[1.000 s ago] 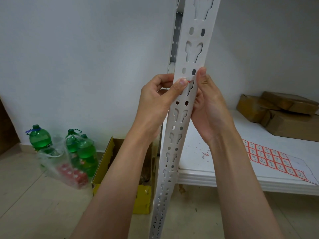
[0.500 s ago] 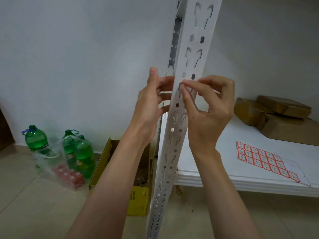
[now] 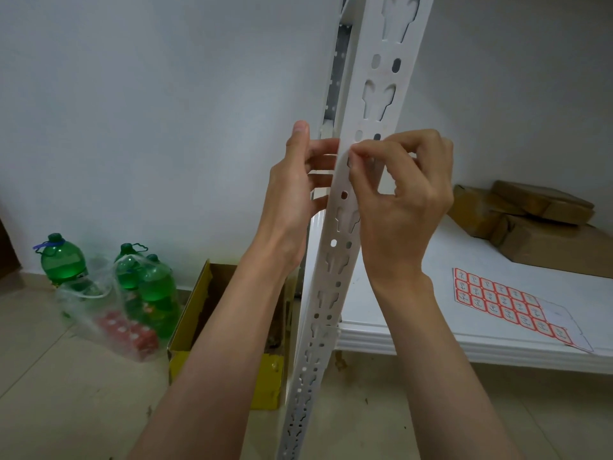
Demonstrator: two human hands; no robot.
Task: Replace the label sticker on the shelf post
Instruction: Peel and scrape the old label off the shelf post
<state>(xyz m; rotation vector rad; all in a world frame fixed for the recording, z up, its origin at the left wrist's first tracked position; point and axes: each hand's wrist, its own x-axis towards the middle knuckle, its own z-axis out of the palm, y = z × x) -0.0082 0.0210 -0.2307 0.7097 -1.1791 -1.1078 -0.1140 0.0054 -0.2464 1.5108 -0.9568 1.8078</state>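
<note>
The white slotted shelf post (image 3: 335,267) rises at a slant through the middle of the view. My left hand (image 3: 295,194) holds it from the left, fingers curled behind it and thumb pointing up. My right hand (image 3: 398,197) is in front of the post, thumb and index fingertips pinched together on its face just below a pair of round holes. The label sticker is hidden under those fingertips. A sheet of red-bordered stickers (image 3: 510,303) lies on the white shelf board (image 3: 431,260) to the right.
Brown wrapped parcels (image 3: 547,234) are stacked at the back right of the shelf board. On the tiled floor to the left stand green bottles (image 3: 63,263), some in a clear plastic bag (image 3: 109,313), and an open yellow cardboard box (image 3: 265,383) beside the post.
My right hand came from behind the post's right side to its front and now pinches at its face. My left thumb lifted off the post and points up.
</note>
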